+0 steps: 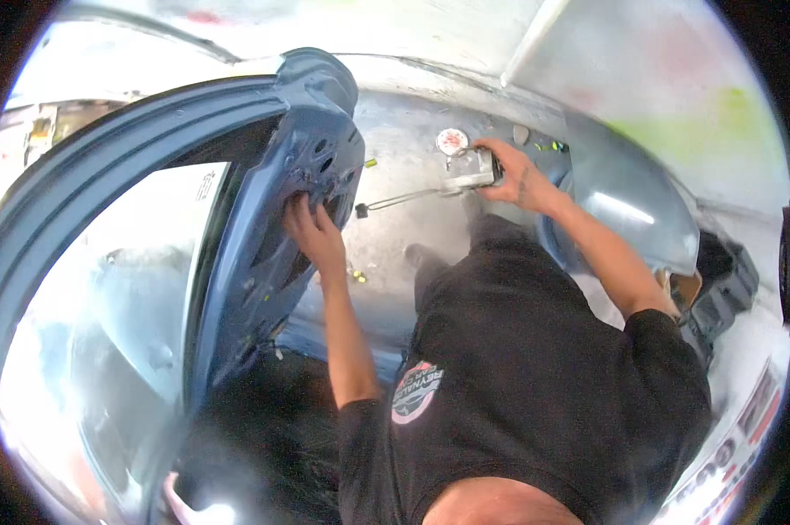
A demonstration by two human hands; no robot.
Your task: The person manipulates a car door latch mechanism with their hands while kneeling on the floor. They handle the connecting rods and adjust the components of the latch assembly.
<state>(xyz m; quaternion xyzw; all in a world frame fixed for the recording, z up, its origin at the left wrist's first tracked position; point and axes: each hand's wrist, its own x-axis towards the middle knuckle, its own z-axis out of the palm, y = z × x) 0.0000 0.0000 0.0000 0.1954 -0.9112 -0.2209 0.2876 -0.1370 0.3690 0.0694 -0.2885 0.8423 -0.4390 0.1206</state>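
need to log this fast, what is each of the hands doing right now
Left hand: flat on the inner face of the blue car door, fingers spread, gripping nothing.
Right hand: closed around a small grey metal part with a thin rod attached.

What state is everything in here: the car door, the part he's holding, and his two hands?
Blue car door: swung open, inner metal bare, trim off.
Left hand: pressed flat on the door's inner panel.
Right hand: gripping a small metal part.
Small metal part: held up, thin rod trailing leftward.
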